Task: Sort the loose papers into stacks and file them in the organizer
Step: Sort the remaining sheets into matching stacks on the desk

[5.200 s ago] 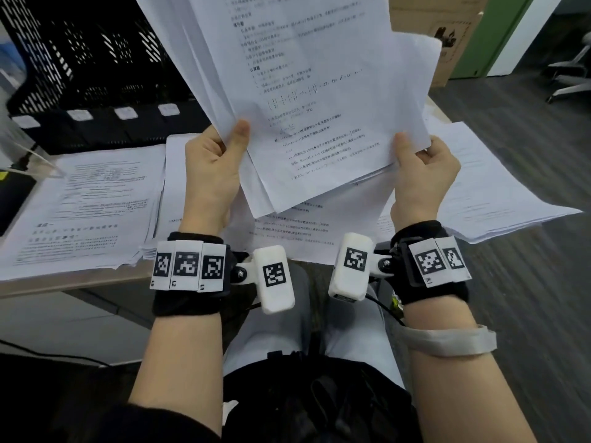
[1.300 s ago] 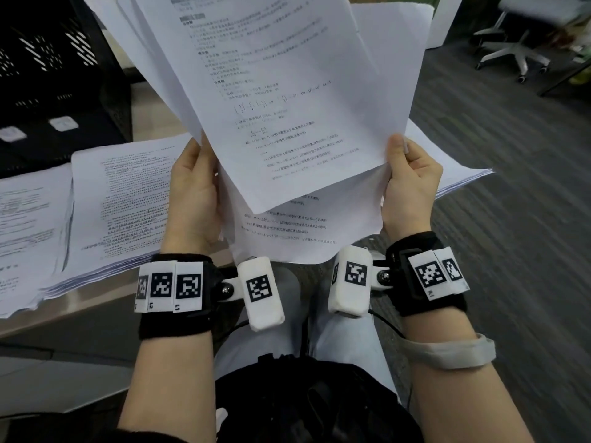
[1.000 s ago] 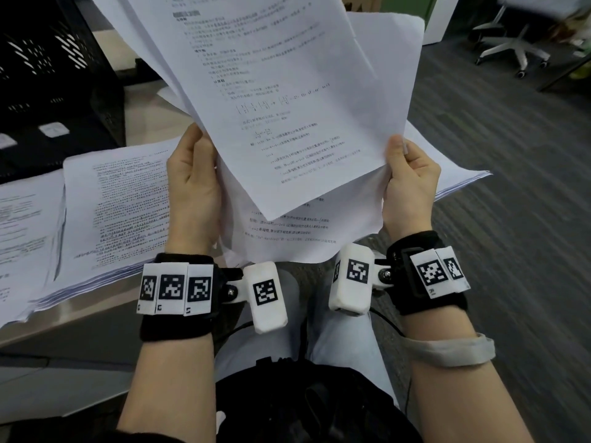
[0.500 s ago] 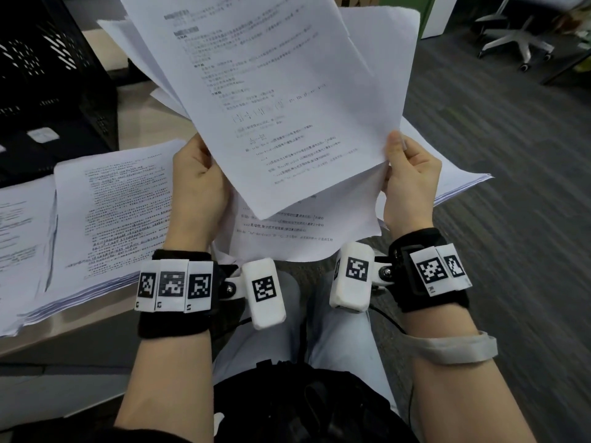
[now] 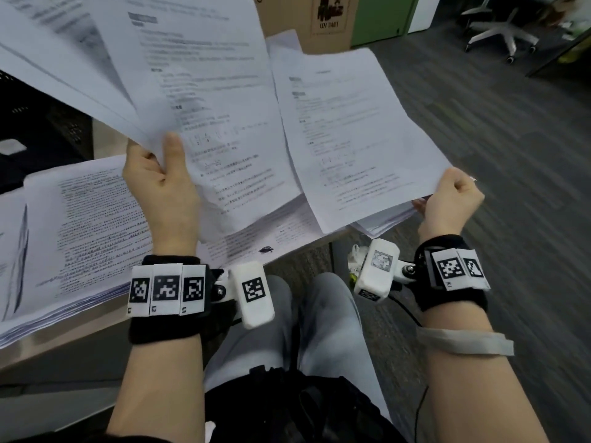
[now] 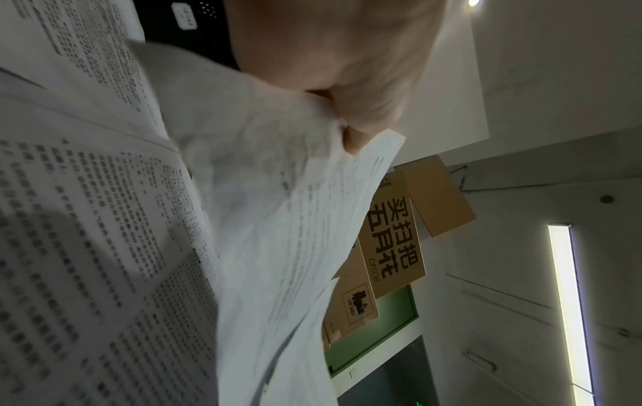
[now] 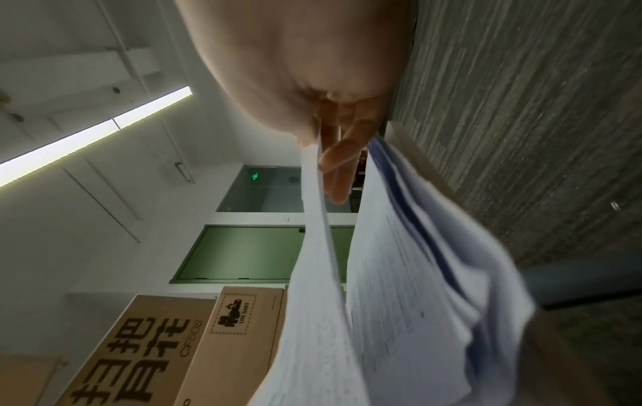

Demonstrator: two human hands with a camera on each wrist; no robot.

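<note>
From my seat I count three stacks of printed papers lying on the desk [image 5: 48, 353]: a thick stack [image 5: 86, 238] at the left with its long axis running away from me, a second stack [image 5: 6, 251] cut off by the left edge, and a third stack [image 5: 380, 223] at the desk's right end, partly under what I'm holding. A black mesh organizer [image 5: 44, 123] stands behind them at the far left. My left hand [image 5: 160, 190] holds a fanned bundle of sheets [image 5: 179, 84], at least three, raised and leaning up and to the left; the thumb presses on the front of the nearest sheet and the fingers curl behind. My right hand [image 5: 451, 199] pinches one separate sheet [image 5: 351, 135] by its lower right corner, thumb on top, fingers [image 7: 338, 162] extended underneath, its long axis pointing away from me. The two held lots sit side by side, barely overlapping.
</note>
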